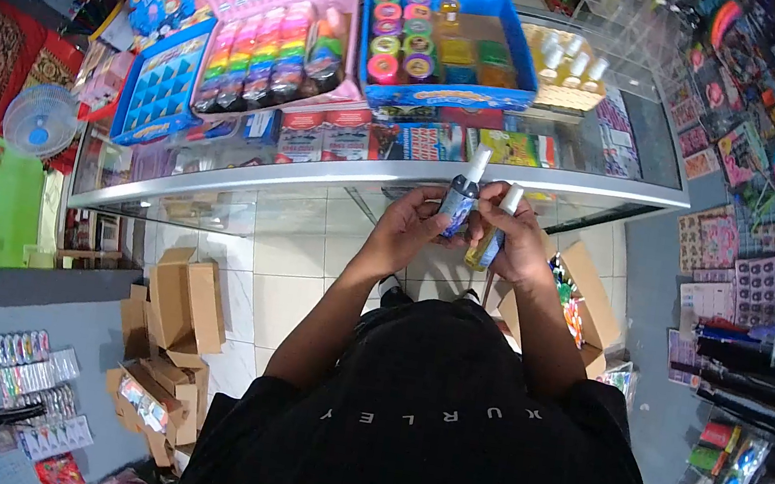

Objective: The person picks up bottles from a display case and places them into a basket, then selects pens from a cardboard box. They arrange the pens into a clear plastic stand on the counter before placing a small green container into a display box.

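Observation:
My left hand is closed around a dark blue spray bottle with a white cap and a printed label. In my right hand is a second spray bottle, filled with yellow liquid and topped with a white cap. Both bottles are held side by side and tilted, just in front of the glass counter's metal edge. The fingers of the two hands nearly meet between them.
On the counter stand a blue display box of round tubs and bottles, a pink box of rainbow-coloured items, and a basket of white-capped bottles. Cardboard boxes lie on the floor at left; another open carton is at right.

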The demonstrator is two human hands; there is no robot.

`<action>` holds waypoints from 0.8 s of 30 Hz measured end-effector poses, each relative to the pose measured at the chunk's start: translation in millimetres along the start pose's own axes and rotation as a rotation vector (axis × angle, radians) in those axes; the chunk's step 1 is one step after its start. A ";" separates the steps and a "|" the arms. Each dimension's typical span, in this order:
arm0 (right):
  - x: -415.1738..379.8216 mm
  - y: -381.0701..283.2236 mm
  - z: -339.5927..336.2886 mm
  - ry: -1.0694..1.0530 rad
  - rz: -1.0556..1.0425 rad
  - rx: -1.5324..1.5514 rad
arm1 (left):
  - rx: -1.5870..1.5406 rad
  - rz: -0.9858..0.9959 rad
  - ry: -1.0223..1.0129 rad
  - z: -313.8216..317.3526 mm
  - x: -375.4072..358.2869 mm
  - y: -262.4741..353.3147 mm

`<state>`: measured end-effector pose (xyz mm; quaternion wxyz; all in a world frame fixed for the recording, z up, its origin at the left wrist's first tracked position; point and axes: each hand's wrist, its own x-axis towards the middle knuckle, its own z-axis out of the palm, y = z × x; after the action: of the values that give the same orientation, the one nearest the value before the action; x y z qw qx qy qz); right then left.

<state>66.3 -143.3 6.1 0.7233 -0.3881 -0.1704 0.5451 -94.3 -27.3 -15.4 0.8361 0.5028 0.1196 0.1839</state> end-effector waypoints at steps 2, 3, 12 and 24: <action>7.3 5.3 16.8 0.013 0.023 0.076 | -0.065 0.018 0.015 -14.6 -8.1 1.1; 10.3 8.8 21.8 0.032 0.024 0.064 | -0.112 0.006 0.023 -19.2 -11.6 3.5; 25.0 -12.6 52.8 0.088 -0.105 -0.239 | -0.296 -0.053 -0.023 -44.5 -13.8 6.8; 32.3 -78.8 35.2 -0.011 -0.356 -0.864 | -0.081 -0.005 -0.032 -22.2 14.9 11.7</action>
<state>105.7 -108.6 81.8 0.5768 -0.6157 -0.4495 0.2935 -91.6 1.8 -15.6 0.8580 0.4712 0.0999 0.1783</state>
